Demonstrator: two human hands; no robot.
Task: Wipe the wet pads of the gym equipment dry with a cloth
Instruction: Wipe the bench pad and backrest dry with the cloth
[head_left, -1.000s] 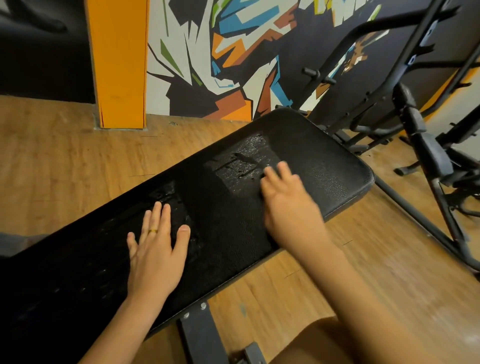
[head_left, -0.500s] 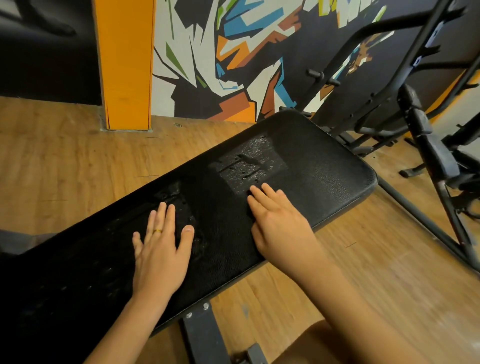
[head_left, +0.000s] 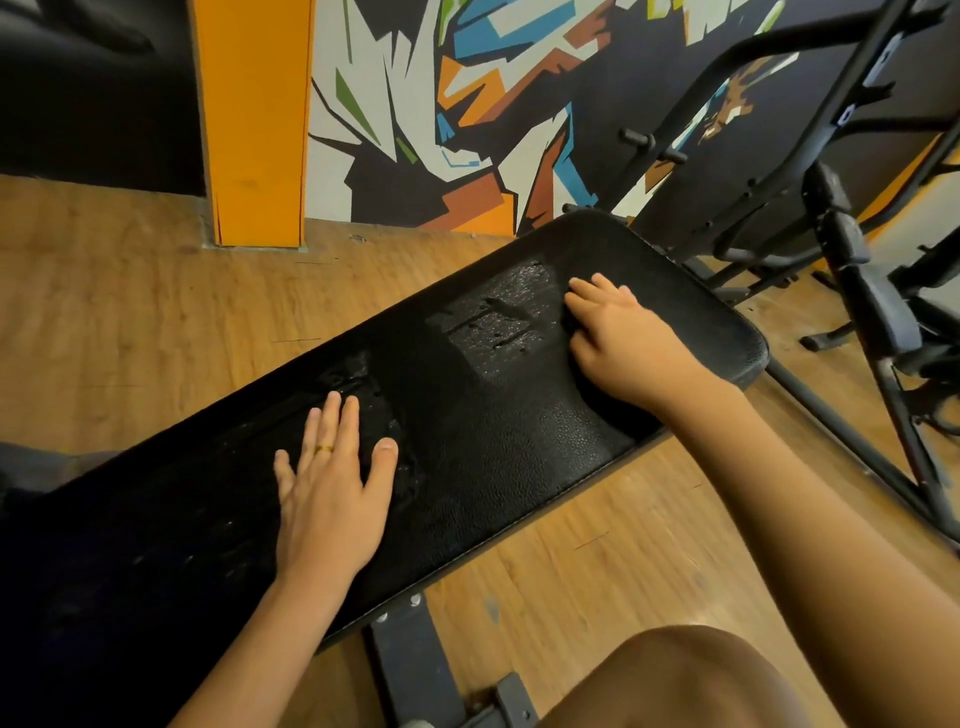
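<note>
Since half a second ago the left hand (head_left: 332, 499) has stayed flat on the pad (head_left: 509, 441), fingers straight and holding nothing, while the right hand (head_left: 628, 348) has slid up toward the far end; one wet patch (head_left: 358, 384) shines just past the left fingers; a bigger wet patch (head_left: 493, 322) sits in the middle, so the drying looks far from done; the right hand touches that patch's right edge, fingers bent a little; I cannot tell if a dark cloth is under them.
</note>
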